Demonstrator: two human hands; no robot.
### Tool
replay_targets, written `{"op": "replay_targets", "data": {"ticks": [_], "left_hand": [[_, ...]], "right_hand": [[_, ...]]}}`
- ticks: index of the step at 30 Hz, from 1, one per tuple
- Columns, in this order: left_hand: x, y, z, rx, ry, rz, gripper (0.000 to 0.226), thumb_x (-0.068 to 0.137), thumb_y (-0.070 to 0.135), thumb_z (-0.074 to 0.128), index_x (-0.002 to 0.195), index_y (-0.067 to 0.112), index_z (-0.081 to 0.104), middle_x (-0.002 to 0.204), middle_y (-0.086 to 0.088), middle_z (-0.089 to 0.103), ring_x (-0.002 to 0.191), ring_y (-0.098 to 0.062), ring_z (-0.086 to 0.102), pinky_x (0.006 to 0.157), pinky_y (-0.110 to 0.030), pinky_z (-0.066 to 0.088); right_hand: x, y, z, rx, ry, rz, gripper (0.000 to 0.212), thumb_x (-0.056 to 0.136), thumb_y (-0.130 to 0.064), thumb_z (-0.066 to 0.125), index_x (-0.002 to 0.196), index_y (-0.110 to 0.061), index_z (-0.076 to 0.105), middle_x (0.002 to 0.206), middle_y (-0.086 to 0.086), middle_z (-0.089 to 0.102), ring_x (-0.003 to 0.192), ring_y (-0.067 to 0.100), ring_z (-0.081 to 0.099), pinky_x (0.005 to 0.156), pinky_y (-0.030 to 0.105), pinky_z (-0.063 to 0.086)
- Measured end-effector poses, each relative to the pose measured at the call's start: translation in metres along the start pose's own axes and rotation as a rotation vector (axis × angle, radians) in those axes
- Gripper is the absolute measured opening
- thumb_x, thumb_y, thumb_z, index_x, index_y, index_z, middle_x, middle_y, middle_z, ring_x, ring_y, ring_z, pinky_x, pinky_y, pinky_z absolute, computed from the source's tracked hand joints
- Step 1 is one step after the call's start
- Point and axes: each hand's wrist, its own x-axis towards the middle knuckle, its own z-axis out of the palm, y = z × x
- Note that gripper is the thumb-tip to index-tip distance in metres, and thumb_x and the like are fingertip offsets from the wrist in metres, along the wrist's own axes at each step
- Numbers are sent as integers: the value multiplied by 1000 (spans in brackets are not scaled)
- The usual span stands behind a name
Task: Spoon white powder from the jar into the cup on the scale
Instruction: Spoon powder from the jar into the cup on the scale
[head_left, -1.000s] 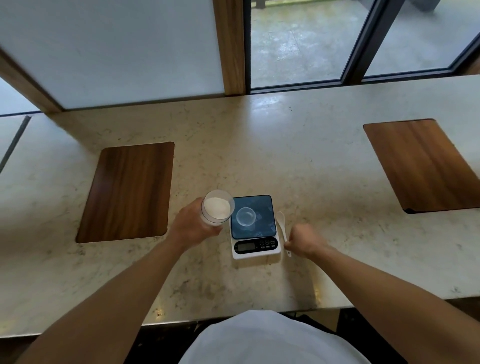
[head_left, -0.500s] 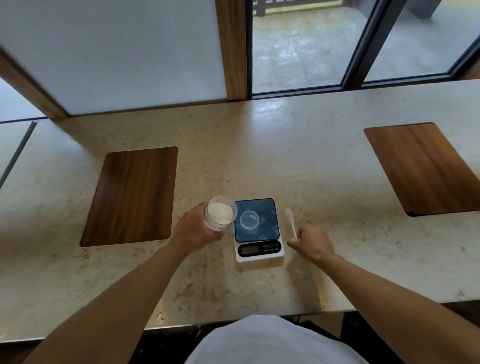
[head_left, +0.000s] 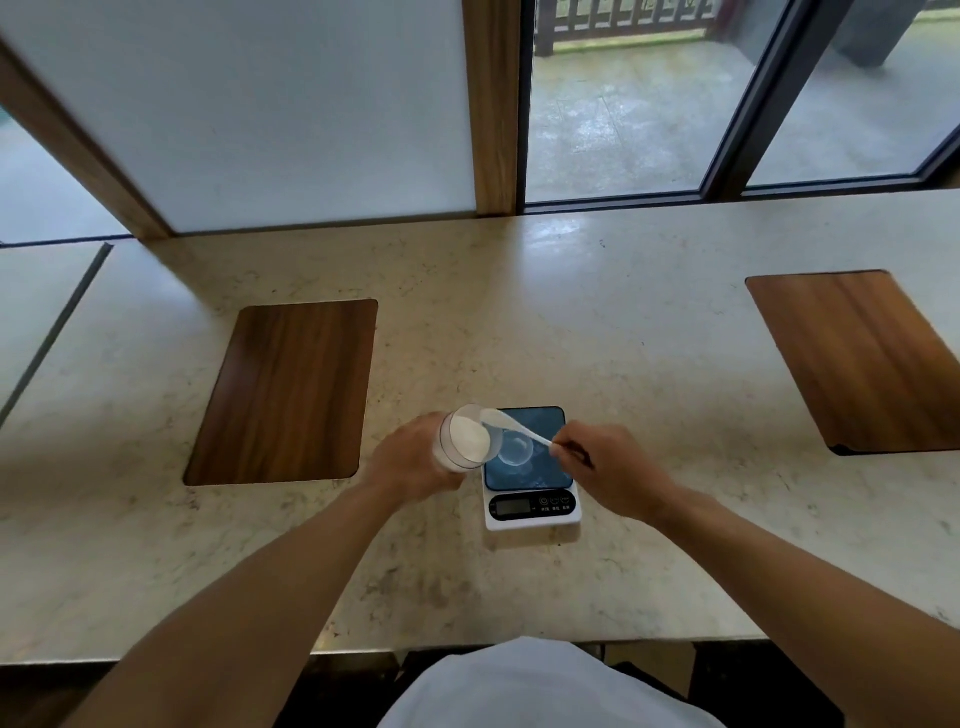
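Observation:
A small white scale (head_left: 532, 512) with a dark blue top stands on the counter near the front edge. A clear cup (head_left: 515, 451) sits on its platform and looks empty. My left hand (head_left: 415, 460) grips a clear jar (head_left: 464, 439) of white powder, tilted with its mouth toward the scale. My right hand (head_left: 608, 467) pinches the handle of a white plastic spoon (head_left: 511, 426). The spoon's bowl is at the jar's rim, above the far left corner of the scale.
The beige stone counter (head_left: 597, 338) has a wooden inlay panel (head_left: 285, 389) left of the jar and another wooden panel (head_left: 862, 358) at the far right. Window frames and glass rise behind the counter. The front edge runs just above my white shirt.
My right hand has lifted the spoon off the counter beside the scale and swung its bowl left to the jar's mouth. The jar has tilted toward the scale.

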Motion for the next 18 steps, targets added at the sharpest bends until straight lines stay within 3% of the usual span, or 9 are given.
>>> {"op": "replay_targets", "data": {"ticks": [3,8,11,16,18], "left_hand": [[0,-2,1,23,-14,-2,85,58,46,88,131,28,48,122,3,63,103,-18,61,88,-41,56],[-2,-5,0,54,-13,14,81,58,47,87,128,28,50,116,5,64,99,-17,61,83,-41,57],[-2,-4,0,61,-2,14,81,59,47,87,128,28,49,117,4,63,100,-17,61,84,-41,57],[-2,-3,0,77,-2,-3,84,59,46,87,130,27,47,120,4,62,102,-17,60,86,-40,55],[-2,-3,0,88,-7,1,83,60,45,87,130,27,48,120,4,62,103,-17,59,86,-40,55]], "right_hand": [[3,-6,2,-83,-15,-63,15,99,-24,57,90,-14,65,71,-7,61,51,3,49,48,15,35],[11,-18,3,-200,-18,-110,21,101,-26,50,90,-12,61,77,3,68,55,18,58,50,34,53],[19,-25,5,-268,-40,-132,17,101,-24,52,93,-11,61,82,3,69,57,16,58,52,28,52],[24,-34,13,-320,-71,-114,13,98,-20,58,97,-7,63,85,6,71,54,13,50,48,15,30],[26,-36,15,-317,-77,-96,13,97,-18,60,97,-6,64,84,6,71,54,12,49,47,15,31]]}}
